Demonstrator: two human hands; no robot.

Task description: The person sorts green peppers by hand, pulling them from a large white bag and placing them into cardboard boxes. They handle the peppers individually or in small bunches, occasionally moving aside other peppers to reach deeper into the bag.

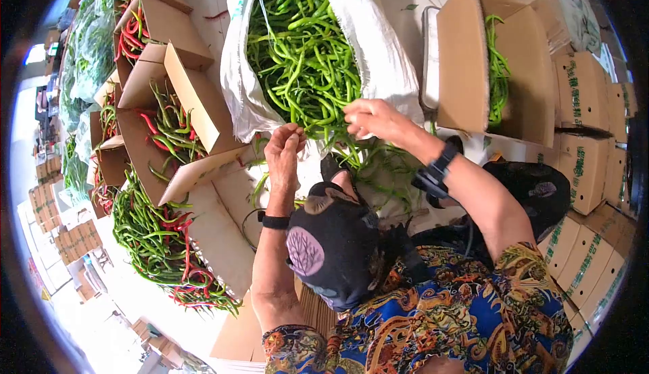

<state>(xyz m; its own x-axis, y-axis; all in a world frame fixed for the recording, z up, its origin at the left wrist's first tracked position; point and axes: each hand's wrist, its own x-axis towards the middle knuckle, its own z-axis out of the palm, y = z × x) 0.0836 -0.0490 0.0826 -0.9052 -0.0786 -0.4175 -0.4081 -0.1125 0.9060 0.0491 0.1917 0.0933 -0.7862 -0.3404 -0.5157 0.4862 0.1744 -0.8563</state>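
Observation:
A white woven sack (399,69) lies open in front of me, full of long green chili peppers (304,56). At its near left edge my left hand (284,145) is closed, thumb and fingertips pinched together; whatever they hold is too small to name. My right hand (380,120) is over the sack's near right edge with its fingers curled in, close to the peppers. What lies inside those fingers is hidden. Loose green peppers (385,168) are scattered on the floor below both hands.
At right stands an open cardboard box (463,63) with green peppers (497,69) inside. Open boxes (135,141) of red and green peppers line the left, beside a heap of mixed peppers (152,228). Printed cartons (585,97) are stacked at far right.

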